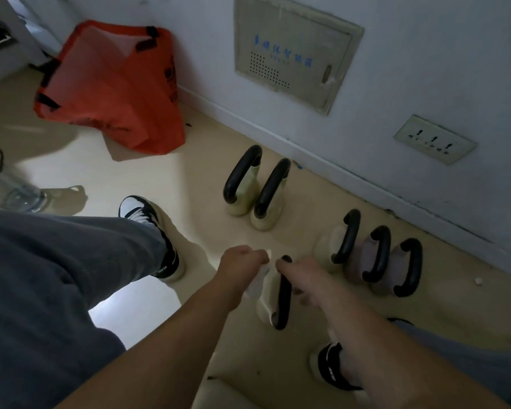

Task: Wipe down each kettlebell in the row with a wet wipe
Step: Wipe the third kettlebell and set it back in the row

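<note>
Bare beige floor (124, 172) lies open left of the two cream kettlebells with black handles (255, 187); three more (375, 255) crowd the white wall's skirting (322, 157), and a slumped orange bag (112, 90) blocks the far corner.

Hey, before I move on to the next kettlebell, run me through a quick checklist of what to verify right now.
1. Wet wipe in the left hand: ok, held against the near kettlebell.
2. Right hand steadying that kettlebell at its black handle: ok.
3. Near kettlebell fully wiped: cannot tell, far side hidden.
4. Three kettlebells to the right upright and within view: ok.
5. Two kettlebells farther back upright: ok.
6. Wipe still moist and clean: cannot tell, too dim.
</note>
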`<move>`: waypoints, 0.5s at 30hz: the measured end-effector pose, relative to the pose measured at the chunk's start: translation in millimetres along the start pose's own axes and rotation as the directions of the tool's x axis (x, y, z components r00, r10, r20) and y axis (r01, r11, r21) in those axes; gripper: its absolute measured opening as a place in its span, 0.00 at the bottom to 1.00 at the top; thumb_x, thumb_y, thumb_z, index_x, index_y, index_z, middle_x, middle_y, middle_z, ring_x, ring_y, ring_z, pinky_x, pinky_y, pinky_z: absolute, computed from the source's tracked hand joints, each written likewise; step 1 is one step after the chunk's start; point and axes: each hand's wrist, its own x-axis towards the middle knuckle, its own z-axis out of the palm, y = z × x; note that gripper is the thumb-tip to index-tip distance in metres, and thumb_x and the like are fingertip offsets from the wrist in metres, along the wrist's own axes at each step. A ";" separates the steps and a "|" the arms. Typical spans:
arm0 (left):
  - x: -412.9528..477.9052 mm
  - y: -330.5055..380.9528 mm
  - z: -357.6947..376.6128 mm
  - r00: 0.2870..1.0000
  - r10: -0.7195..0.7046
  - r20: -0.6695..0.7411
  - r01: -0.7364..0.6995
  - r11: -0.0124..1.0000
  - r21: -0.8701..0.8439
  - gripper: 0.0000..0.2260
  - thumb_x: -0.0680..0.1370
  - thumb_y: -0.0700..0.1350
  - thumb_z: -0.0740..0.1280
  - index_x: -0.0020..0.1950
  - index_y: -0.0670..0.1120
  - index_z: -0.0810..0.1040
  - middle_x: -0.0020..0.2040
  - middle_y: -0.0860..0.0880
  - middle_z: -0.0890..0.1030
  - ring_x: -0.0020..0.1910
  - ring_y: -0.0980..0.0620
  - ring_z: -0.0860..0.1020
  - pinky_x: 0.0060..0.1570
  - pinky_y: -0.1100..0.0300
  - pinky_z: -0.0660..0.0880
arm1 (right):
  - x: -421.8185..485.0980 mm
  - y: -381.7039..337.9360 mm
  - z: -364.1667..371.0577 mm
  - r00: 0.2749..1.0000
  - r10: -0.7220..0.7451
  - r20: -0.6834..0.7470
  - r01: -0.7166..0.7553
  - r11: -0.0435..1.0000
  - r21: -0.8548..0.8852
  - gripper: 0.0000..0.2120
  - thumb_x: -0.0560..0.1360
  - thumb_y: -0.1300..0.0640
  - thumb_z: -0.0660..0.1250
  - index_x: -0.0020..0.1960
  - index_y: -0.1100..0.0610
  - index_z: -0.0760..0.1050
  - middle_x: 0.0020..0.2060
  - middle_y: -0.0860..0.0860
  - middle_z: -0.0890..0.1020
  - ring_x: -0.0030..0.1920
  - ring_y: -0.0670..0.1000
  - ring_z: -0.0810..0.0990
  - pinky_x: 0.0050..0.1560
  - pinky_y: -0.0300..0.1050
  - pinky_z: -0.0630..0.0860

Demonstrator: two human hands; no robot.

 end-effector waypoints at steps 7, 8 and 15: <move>-16.9 16.5 25.3 0.906 0.288 0.310 -0.260 0.957 -0.131 0.10 0.79 0.48 0.71 0.50 0.40 0.79 0.44 0.46 0.85 0.43 0.52 0.83 0.40 0.61 0.78 | -16.9 -5.2 -37.0 0.998 -0.001 0.057 -0.021 0.924 0.381 0.24 0.77 0.37 0.66 0.59 0.56 0.81 0.50 0.56 0.86 0.52 0.57 0.85 0.54 0.53 0.83; -16.8 13.0 25.2 0.904 0.283 0.320 -0.257 0.959 -0.120 0.11 0.79 0.47 0.71 0.51 0.39 0.79 0.44 0.46 0.85 0.44 0.52 0.83 0.41 0.60 0.78 | -21.5 2.9 -37.4 0.994 -0.009 0.108 -0.041 0.889 0.456 0.24 0.79 0.37 0.64 0.60 0.57 0.81 0.50 0.57 0.86 0.51 0.57 0.85 0.50 0.50 0.82; -9.3 -11.2 20.8 0.947 0.190 0.257 -0.171 0.981 -0.093 0.06 0.78 0.46 0.71 0.49 0.43 0.80 0.51 0.43 0.85 0.51 0.43 0.82 0.54 0.47 0.79 | -27.5 34.5 -39.7 0.979 -0.030 0.202 -0.117 0.730 0.674 0.23 0.78 0.48 0.62 0.65 0.64 0.76 0.61 0.62 0.81 0.63 0.64 0.79 0.70 0.64 0.71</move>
